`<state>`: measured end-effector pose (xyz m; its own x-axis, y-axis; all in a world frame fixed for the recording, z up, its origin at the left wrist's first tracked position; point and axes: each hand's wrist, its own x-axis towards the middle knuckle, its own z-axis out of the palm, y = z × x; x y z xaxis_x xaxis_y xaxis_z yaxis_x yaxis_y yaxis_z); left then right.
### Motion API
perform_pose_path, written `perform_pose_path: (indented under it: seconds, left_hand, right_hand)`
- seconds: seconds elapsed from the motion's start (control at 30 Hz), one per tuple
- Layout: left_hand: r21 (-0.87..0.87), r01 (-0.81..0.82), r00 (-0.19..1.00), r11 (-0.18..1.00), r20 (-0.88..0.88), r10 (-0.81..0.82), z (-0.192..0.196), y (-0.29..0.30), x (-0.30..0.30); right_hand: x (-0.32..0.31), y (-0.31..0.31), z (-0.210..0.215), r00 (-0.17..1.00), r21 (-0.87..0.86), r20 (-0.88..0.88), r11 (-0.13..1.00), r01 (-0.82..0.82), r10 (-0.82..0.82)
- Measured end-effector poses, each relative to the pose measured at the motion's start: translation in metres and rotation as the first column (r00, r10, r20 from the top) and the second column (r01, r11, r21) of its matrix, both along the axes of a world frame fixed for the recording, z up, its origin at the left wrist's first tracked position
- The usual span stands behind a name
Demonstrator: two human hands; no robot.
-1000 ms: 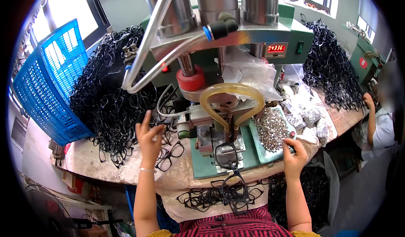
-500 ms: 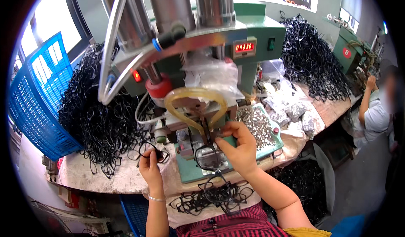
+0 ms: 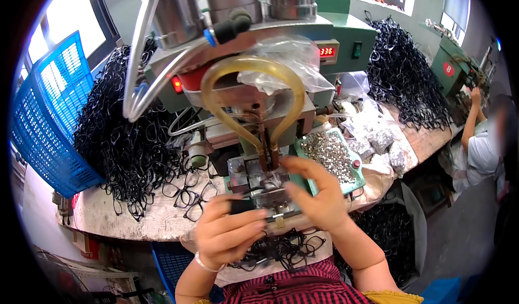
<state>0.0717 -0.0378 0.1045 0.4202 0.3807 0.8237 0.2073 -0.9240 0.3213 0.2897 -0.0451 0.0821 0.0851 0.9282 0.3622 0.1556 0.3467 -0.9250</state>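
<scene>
Between the fingers of my left hand point(image 3: 230, 231) is a black eyeglass frame point(image 3: 250, 194), its outline smeared and mostly hidden, held at the left front of the metal fixture point(image 3: 270, 197). A black patch covers part of the fingers, and I cannot make it out. To the right of the fixture my right hand point(image 3: 320, 198) has thumb and forefinger apart, with no held thing visible between them. Two copper-coloured electrodes point(image 3: 268, 160), fed by a looped yellowish hose point(image 3: 254, 65), come down just above the fixture. More black frames point(image 3: 281, 250) lie in front of my body.
A green tray point(image 3: 354, 180) of small metal parts stands right of the fixture, beside bagged parts point(image 3: 381, 139). Large heaps of black frames point(image 3: 403, 77) flank the green press point(image 3: 351, 28). A blue basket point(image 3: 48, 120) leans at left. A person point(image 3: 481, 141) works at far right.
My left hand has come right and nearer to the fixture with a frame. The frame that hung at the electrodes is gone from there. My right hand has moved slightly right, its fingers apart.
</scene>
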Motion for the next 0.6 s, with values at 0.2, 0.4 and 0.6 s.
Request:
perform_pose_path:
  seconds: [0.2,0.4,0.6]
  left_hand:
    - [0.003,0.1,0.978,0.995,-0.184,-0.098,-0.021,0.015,0.007]
    - [-0.072,0.109,0.983,0.991,-0.14,-0.119,-0.021,0.013,0.005]
    - [0.012,-0.472,0.871,0.882,-0.148,0.468,-0.017,-0.049,-0.019]
  right_hand:
    - [0.084,0.026,-0.092,0.586,0.179,0.666,0.862,0.474,-0.461]
    - [0.085,0.025,-0.098,0.603,0.259,0.572,0.82,0.51,-0.556]
    - [0.083,0.019,-0.095,0.695,0.252,0.397,0.8,0.545,-0.599]
